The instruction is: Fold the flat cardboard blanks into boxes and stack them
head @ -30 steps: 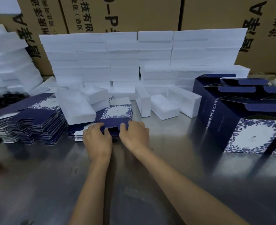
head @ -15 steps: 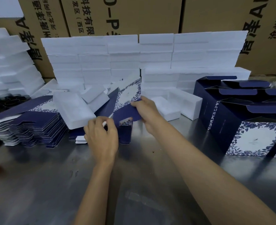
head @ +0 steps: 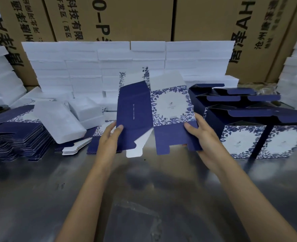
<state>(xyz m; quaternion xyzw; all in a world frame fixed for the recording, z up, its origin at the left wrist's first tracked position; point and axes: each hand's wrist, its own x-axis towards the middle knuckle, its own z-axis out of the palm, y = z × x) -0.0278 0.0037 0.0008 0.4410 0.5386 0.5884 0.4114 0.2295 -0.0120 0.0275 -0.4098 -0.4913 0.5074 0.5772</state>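
A navy and white floral cardboard blank (head: 154, 112) stands upright above the steel table, partly opened, its flaps hanging down. My left hand (head: 109, 138) pinches its left navy panel with the thumb in front. My right hand (head: 201, 137) grips its lower right edge. Under my left hand lies a low pile of flat blanks (head: 95, 147). A taller pile of flat blanks (head: 16, 138) sits at the far left. Several folded boxes (head: 259, 130) with open tops stand together at the right.
White foam blocks (head: 126, 67) are stacked in a wall behind, with loose foam pieces (head: 60, 123) lying on the left piles. Large brown cartons (head: 135, 16) stand behind them. The steel table (head: 144, 198) stretches toward me.
Both hands took one blank off the low pile, lifted it and turned it upright. It now stands spread between my hands, partly opened.
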